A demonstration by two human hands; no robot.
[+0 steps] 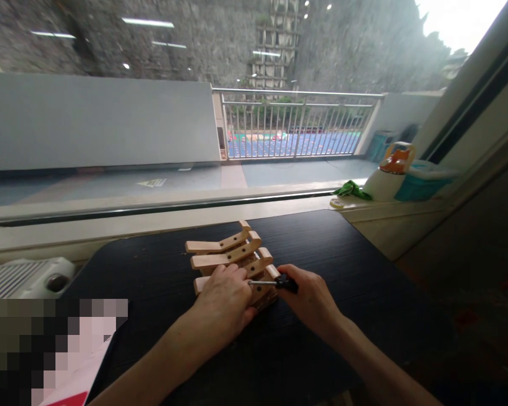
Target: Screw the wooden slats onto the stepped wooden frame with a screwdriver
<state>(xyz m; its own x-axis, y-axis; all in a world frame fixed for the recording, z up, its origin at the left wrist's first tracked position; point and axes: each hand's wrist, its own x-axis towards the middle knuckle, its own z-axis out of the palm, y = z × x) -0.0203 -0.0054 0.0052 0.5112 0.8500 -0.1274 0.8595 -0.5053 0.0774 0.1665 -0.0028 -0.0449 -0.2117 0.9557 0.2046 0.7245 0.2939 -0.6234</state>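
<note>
A light wooden hand-shaped model [228,254] with jointed fingers lies on a black table [347,265], its fingers pointing left. My left hand [224,301] rests on its near side with fingers curled over the wood, holding it down. My right hand [311,299] grips a small screwdriver [275,283] by its black handle; the metal shaft points left toward the wood beside my left fingers.
A window sill runs behind the table, with a white jug with an orange lid [392,169], a teal box [423,180] and a green cloth [352,190] at the right. A white appliance [25,277] sits at the left. Papers lie at the lower left.
</note>
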